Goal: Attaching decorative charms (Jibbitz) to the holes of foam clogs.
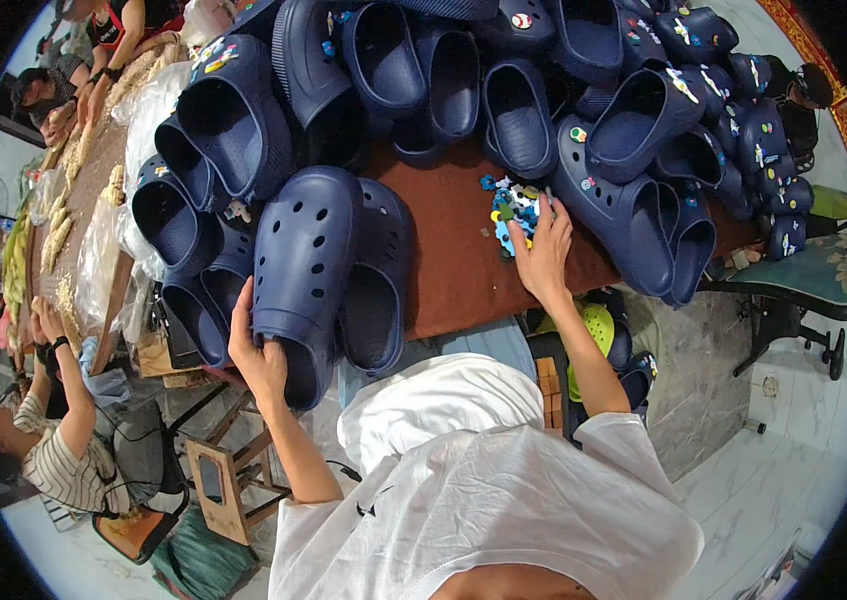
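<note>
My left hand [258, 352] grips a navy clog [308, 235] at its opening, fingers reaching inside and thumb along the outer edge. No charms show in the holes of its upper. Against its right side lies a second navy clog [383, 225], also without visible charms. On the brown cloth, my right hand [545, 262] rests at the edge of a small heap of colourful shoe charms [505, 205]. Its fingers are stretched and apart, touching the heap; whether a charm sits under the fingertips is hidden.
Navy clogs are piled along the far side and both ends of the brown-covered table [453, 270]; several carry charms, such as a clog [233, 120] at left. A green swivel chair [803, 265] stands right. At left, other people sit around a long table [88, 210]. A phone [210, 478] lies on a stool.
</note>
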The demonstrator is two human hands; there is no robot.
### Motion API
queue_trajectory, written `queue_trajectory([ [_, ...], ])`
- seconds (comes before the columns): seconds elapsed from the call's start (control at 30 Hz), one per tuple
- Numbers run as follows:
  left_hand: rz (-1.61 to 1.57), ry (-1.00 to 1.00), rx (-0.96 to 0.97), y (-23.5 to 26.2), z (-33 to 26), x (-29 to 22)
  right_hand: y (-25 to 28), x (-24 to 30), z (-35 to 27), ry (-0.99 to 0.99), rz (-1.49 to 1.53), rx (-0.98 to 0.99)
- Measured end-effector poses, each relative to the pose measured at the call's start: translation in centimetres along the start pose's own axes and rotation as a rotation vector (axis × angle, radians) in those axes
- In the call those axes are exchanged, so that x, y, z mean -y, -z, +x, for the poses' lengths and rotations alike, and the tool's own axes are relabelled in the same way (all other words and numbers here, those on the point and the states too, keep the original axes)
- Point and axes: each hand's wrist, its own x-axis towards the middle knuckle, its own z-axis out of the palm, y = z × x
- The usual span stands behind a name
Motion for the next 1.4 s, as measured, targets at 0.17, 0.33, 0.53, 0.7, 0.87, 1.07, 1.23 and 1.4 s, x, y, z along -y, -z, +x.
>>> queue_trajectory([
  [0.17,0.095,-0.012,-0.066,0.0,-0.1,0.1,0.3,0.5,-0.6,0.083,0.019,0.013],
  [0.33,0.149,-0.103,-0.149,-0.1,-0.2,0.0,-0.5,-1.7,1.7,-0.012,0.073,0.018],
  [0.53,0.27,-0.177,-0.172,0.3,-0.8,-1.2,-0.6,-1.5,3.6,0.1,0.069,0.099],
  [0.7,0.268,-0.219,-0.255,0.1,-1.5,-2.1,0.0,-0.6,3.1,0.098,0.165,0.159],
  [0.87,0.153,-0.281,-0.298,-0.1,-4.0,-2.2,0.5,0.3,3.1,0.166,0.123,0.073],
  [1.07,0.032,-0.047,-0.334,-1.1,-5.9,-3.0,0.3,1.2,2.9,0.261,0.09,0.124],
  [1.23,-0.206,0.188,-0.042,-1.4,-6.3,-3.1,0.7,0.7,1.7,0.268,0.078,0.011],
  [1.4,-0.848,0.385,-0.011,-1.4,-4.6,-1.6,2.9,2.3,-0.8,0.151,0.232,-0.035],
])
